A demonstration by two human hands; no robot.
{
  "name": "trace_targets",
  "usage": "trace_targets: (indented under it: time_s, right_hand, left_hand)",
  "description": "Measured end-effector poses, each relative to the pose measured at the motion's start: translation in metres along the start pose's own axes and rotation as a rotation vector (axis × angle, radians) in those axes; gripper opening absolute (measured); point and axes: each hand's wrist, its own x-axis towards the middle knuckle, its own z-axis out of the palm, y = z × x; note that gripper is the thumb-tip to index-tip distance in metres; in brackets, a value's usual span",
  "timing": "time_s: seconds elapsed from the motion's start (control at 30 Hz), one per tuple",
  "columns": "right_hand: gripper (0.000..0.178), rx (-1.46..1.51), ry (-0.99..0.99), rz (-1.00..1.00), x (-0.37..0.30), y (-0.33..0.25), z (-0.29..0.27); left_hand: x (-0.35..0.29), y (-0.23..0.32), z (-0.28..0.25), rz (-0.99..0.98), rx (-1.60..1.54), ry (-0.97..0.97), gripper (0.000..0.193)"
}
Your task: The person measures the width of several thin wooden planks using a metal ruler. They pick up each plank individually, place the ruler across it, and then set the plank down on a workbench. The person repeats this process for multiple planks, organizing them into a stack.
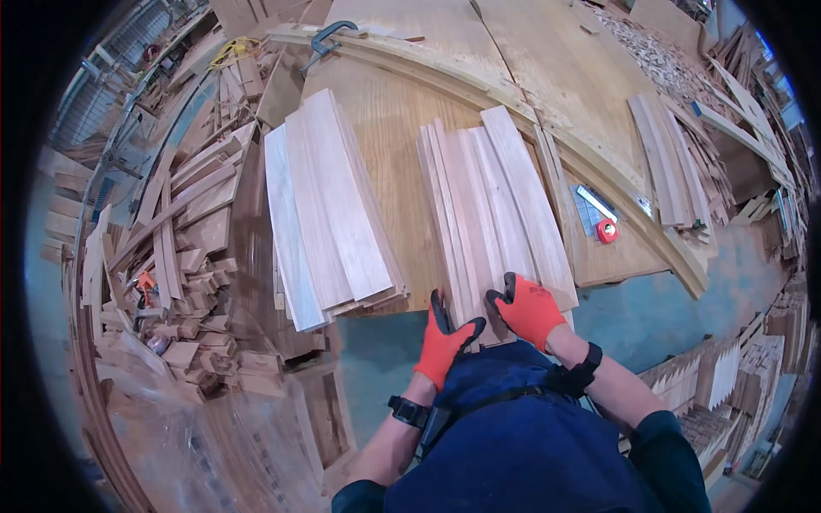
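A row of pale wooden strips (483,197) lies lengthwise on the workbench, their near ends jutting over its front edge toward me. My left hand (446,344), in a red glove with black fingertips, grips the near left corner of the strips, index finger along the outer side and thumb across the top. On the right part of the same ends rests my right hand (532,313), gloved alike, its thumb and index finger bent against the wood and its other fingers hidden. Left of these strips is a stack of wider pale boards (329,205), untouched.
A blue clamp (329,38) holds a long wooden rail (410,64) running diagonally across the workbench (393,111). A red tape measure (606,231) lies at the right. Offcuts (201,346) are heaped at the left; more boards (663,158) are stacked at the far right.
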Motion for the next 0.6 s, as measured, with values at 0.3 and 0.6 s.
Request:
trace_targets:
  time_s: [0.3,0.6]
  right_hand:
    - [0.039,0.099,0.095,-0.199,-0.016,-0.020,0.022]
    - [0.053,-0.009,0.460,-0.007,-0.025,0.009,-0.038]
  left_hand:
    - [-0.012,0.023,-0.014,-0.200,-0.088,-0.143,0.109]
    - [-0.020,0.017,-0.015,-0.092,0.038,-0.067,0.107]
